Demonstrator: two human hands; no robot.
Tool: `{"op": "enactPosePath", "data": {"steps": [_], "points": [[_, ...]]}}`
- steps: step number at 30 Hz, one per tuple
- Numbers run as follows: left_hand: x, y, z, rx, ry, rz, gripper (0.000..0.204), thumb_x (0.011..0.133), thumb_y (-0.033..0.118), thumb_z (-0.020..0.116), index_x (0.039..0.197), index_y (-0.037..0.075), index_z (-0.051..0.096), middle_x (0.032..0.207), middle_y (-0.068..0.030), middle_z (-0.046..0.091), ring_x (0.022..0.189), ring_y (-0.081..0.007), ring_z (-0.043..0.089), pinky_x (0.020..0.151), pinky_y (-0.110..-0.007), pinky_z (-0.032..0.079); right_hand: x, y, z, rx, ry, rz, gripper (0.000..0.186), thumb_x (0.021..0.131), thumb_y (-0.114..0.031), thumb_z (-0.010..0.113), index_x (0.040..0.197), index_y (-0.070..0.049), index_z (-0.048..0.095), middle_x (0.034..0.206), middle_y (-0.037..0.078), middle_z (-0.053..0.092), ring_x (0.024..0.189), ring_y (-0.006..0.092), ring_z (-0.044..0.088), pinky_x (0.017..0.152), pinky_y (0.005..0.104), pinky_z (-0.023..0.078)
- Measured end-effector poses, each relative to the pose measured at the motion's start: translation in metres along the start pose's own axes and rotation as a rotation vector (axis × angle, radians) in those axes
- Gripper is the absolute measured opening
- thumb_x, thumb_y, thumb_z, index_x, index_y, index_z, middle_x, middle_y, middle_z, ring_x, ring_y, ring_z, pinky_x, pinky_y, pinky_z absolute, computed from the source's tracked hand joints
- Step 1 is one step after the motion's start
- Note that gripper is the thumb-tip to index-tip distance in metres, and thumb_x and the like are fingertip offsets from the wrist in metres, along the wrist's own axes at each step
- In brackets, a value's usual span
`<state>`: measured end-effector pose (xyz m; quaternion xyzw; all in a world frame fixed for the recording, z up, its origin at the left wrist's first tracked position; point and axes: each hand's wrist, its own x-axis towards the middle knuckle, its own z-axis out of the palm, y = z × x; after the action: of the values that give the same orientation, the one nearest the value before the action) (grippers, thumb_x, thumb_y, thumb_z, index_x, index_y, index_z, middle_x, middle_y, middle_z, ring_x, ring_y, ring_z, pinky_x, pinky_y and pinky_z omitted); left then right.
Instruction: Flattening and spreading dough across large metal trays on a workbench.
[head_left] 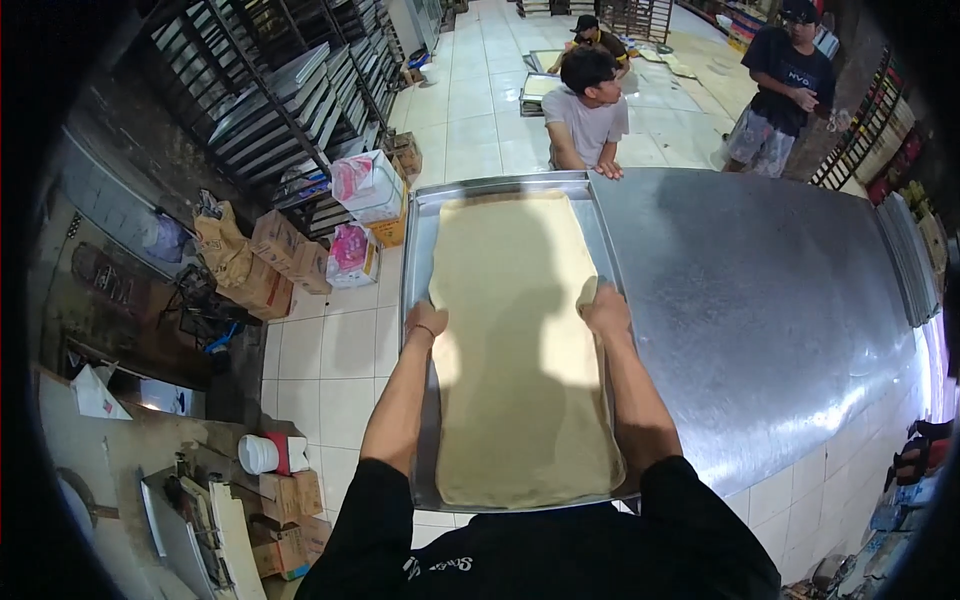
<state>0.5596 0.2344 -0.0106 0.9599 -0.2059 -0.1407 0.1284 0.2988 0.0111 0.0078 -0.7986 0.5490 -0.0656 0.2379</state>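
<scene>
A long, pale sheet of dough (515, 400) lies lengthwise in a shallow metal baking tray (421, 225), with the shadow of a head and shoulders across it. My left hand (427, 320) is closed at the dough's left edge, beside the tray's rim. Across from it, my right hand (606, 310) is closed on the right edge, where the dough bunches up a little. The fingertips of both hands are turned under and partly hidden. The tray's near end reaches my black shirt.
A steel-topped table (740, 300) stretches to the right. One person (588, 115) leans at its far edge; another (790, 85) stands at the far right, and a third sits behind. Racks of trays (290, 90), cardboard boxes (285, 240) and a white tub (258, 454) stand at left.
</scene>
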Motion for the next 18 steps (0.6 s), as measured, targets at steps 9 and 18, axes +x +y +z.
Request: {"op": "enactPosePath", "data": {"steps": [9,18], "points": [[-0.043,-0.007,-0.012,0.035,-0.092,0.055,0.036,0.075,0.023,0.056,0.095,-0.006,0.063,0.085,-0.0213,0.065,0.077,-0.0361,0.063,0.068,-0.041,0.051,-0.039,0.017,-0.002,0.029,0.018,-0.064,0.036,0.071,-0.022,0.064,0.095,0.005,0.06,0.084,0.02,0.065,0.077,0.0343,0.063,0.067,0.0399,0.05],[-0.064,-0.05,-0.003,-0.082,-0.139,0.066,0.033,0.077,0.028,0.056,0.088,-0.001,0.067,0.079,-0.0196,0.065,0.069,-0.0349,0.061,0.065,-0.041,0.05,-0.081,-0.001,-0.021,0.112,-0.087,0.004,0.029,0.071,-0.023,0.063,0.083,0.004,0.063,0.087,0.022,0.064,0.075,0.0349,0.061,0.066,0.0385,0.05]]}}
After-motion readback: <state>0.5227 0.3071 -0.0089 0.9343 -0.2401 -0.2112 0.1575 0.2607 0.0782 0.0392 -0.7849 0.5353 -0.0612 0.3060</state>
